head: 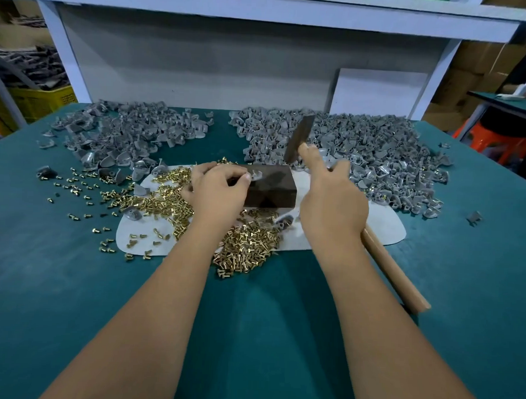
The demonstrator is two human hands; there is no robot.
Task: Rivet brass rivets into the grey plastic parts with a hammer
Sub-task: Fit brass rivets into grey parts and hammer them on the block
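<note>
The left hand (217, 188) is pinching a grey part (255, 175) on the block (271, 186) — the right hand (333, 198) is gripping the hammer (299, 138), its head raised just right of and beyond the part.

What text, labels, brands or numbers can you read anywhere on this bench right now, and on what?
None can be read.
Hammer, raised in the right hand: no marking visible, head blurred.
Dark metal block: no marking shows.
White panel at the back: blank.
Yellow crate, far left: no legible print.
</note>
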